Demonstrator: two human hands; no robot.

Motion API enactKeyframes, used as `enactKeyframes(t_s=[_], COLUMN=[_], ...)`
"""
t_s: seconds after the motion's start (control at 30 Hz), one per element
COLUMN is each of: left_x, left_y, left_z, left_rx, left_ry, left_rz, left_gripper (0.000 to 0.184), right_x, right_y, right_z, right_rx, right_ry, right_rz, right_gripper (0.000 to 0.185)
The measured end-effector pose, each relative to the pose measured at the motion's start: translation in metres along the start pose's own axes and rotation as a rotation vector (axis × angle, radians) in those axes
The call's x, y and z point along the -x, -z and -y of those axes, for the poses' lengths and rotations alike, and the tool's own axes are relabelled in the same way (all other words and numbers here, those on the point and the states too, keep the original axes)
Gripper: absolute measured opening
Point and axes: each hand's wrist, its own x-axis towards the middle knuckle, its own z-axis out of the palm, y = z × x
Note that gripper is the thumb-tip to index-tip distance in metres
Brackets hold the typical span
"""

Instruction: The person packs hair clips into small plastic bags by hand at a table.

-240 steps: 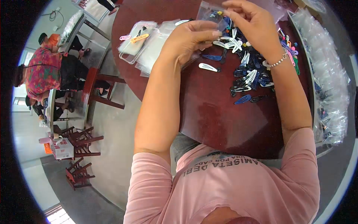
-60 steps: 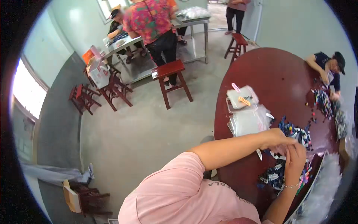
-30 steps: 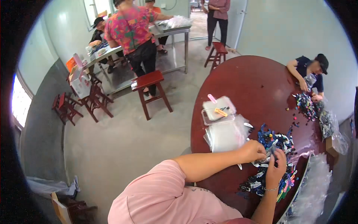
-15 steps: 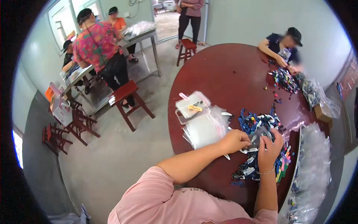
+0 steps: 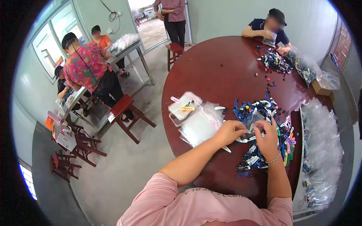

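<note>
A small clear plastic bag (image 5: 255, 118) is stretched between my hands above a pile of hair clips. My left hand (image 5: 232, 133) pinches its near left edge, thumb and forefinger together. On the opposite side my right hand (image 5: 267, 138), with a bracelet at the wrist, grips the bag with its fingers bent. Whatever is inside the bag is too small to make out. Dark blue and white hair clips (image 5: 252, 156) lie under and around my hands. Pink, purple and green clips (image 5: 289, 145) are beside my right hand. Flat clear bags (image 5: 200, 130) lie fanned out left of my left hand.
A clear plastic case (image 5: 184, 107) with a yellow clip (image 5: 187, 108) sits on the round red table (image 5: 211, 71). Filled bags (image 5: 322, 150) line the right side. Across the table a co-worker (image 5: 269, 30) handles a bag beside colourful small pieces (image 5: 277, 62). Wooden stools (image 5: 122, 106) stand left.
The camera view has shifted. My hands still hold the bag, with slightly changed fingers. The co-worker across the table has sat up and raised a bag.
</note>
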Motion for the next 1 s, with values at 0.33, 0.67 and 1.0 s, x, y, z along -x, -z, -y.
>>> enactKeyframes(t_s=[0.33, 0.67, 1.0], left_x=[0.0, 0.0, 0.001], left_y=[-0.005, -0.004, 0.002], left_z=[0.004, -0.001, -0.003], left_rx=[0.055, 0.033, -0.121], left_ry=[-0.017, -0.025, -0.171], left_rz=[0.077, 0.159, 0.117], left_gripper=[0.021, 0.035, 0.047], right_x=[-0.001, 0.0, 0.001], right_y=[0.002, 0.007, 0.001], right_z=[0.006, 0.018, 0.021], right_rx=[-0.094, -0.261, -0.168], right_ry=[-0.041, -0.04, 0.079], right_rz=[0.15, 0.37, 0.364], right_gripper=[0.007, 0.021, 0.017])
